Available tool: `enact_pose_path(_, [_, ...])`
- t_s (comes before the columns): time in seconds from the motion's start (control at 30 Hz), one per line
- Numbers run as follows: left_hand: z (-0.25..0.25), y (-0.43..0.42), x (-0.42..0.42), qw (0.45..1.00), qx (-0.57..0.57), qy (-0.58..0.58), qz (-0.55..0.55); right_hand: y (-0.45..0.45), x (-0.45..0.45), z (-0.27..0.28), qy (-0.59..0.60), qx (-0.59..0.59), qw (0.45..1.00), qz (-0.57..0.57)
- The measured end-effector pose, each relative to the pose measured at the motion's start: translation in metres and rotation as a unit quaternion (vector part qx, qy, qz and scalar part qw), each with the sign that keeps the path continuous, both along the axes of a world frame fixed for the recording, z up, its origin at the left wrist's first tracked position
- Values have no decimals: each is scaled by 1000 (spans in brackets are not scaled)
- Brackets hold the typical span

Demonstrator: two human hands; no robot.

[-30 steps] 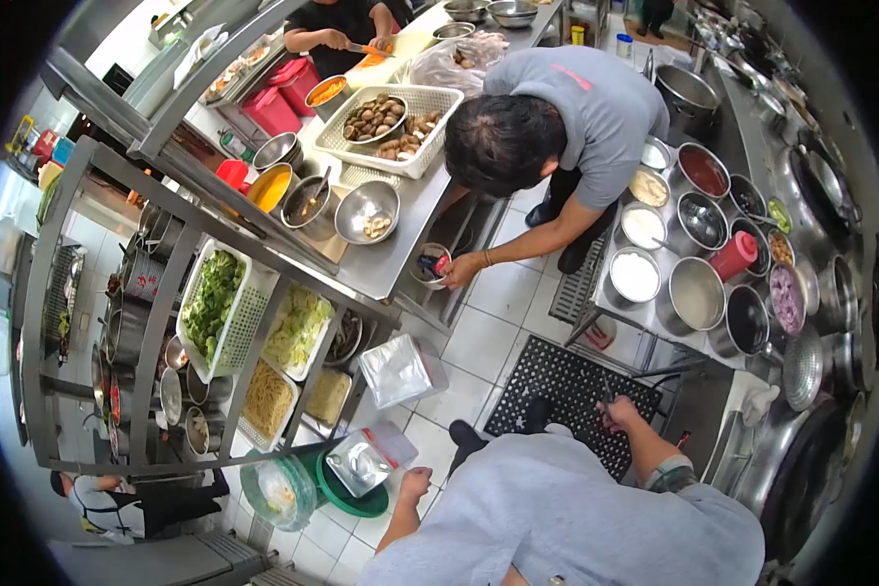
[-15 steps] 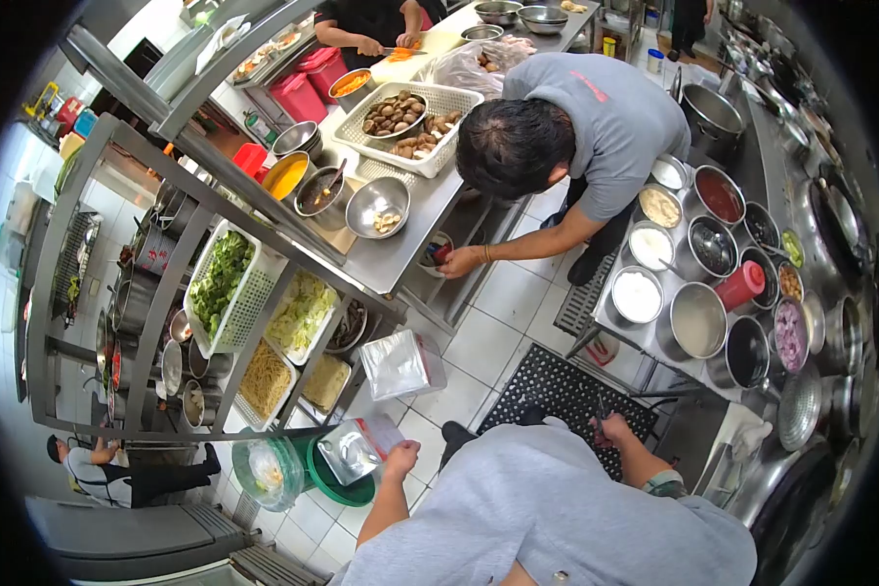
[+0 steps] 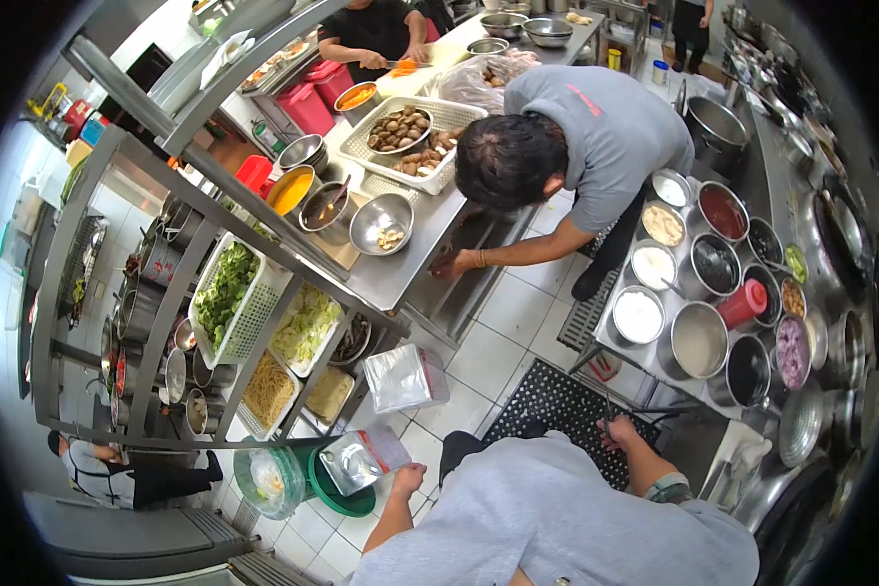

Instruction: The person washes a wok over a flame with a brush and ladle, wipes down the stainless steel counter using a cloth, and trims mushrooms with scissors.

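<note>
My left hand [image 3: 407, 479] is closed at the edge of a silvery, clear-sided package [image 3: 354, 461], which partly covers a green bin [image 3: 347, 504]. A similar package [image 3: 398, 379] stands just beyond it, by the shelf rack. On the other side, my right hand [image 3: 615, 433] is closed around a thin dark tool [image 3: 608, 402] above the black perforated mat [image 3: 547, 415]. Its exact kind is too small to make out.
A co-worker [image 3: 601, 127] bends at the steel counter [image 3: 386, 278], one arm reaching underneath. Sauce pots and bowls fill the right-hand table [image 3: 610, 359]. At left, a metal rack [image 3: 156, 430] stands before vegetable baskets. Another person [image 3: 371, 39] cuts something orange at the back.
My left hand has shifted slightly down beside the package. My right hand has moved a little to the right. The co-worker's hand has gone deeper under the counter; the view has tilted slightly.
</note>
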State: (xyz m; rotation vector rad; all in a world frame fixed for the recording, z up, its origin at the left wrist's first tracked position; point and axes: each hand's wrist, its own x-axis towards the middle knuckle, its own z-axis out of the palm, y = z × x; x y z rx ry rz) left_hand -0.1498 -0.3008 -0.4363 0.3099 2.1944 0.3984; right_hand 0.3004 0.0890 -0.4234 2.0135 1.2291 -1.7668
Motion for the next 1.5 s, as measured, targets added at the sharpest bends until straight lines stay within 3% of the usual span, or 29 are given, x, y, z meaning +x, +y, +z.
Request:
enact_pose_path(0.1, [7,4,-1,1000,2,9,13,4,-12,2,-22,-4,1000,20])
enact_pose_path(0.17, [60,26,15,1000,-10,5,5,7,-19,-1,-21,-19,999,25])
enact_pose_path(0.27, [51,25,8,999,25,18,-43,4,-24,-26,13,-2,999,45])
enact_pose_path(0.33, [52,41,0,997,62,26,-45,-1,-36,-5,51,-7,999,-18])
enact_pose_path(0.4, [95,80,-12,992,105,52,-43,0,-38,-29,30,18,999,25])
enact_pose_path(0.47, [110,123,-38,976,159,116,-88,-5,-38,-15,-32,172,954,241])
enact_pose_path(0.5, [107,142,-55,967,200,123,-97,-3,-42,-5,24,148,963,224])
enact_pose_path(0.53, [136,172,-65,964,219,121,-90,-2,-40,4,35,137,965,219])
enact_pose_path(0.73, [276,329,-147,871,379,271,-154,26,-69,61,-21,116,982,147])
enact_pose_path(0.87, [331,400,-195,840,455,262,-137,43,-94,92,-46,120,989,76])
enact_pose_path(1.17, [338,587,-277,791,505,258,-229,40,-127,129,-78,120,990,-19])
enact_pose_path(1.23, [313,637,-290,790,433,303,-312,34,-128,130,-80,119,989,-26])
enact_pose_path(1.33, [247,701,-308,833,290,295,-367,23,-124,129,-79,119,989,-27])
enact_pose_path(1.43, [273,704,-304,807,239,291,-456,15,-117,123,-75,120,990,-27])
enact_pose_path(1.5, [300,693,-303,843,278,237,-395,6,-111,115,-70,117,990,-31])
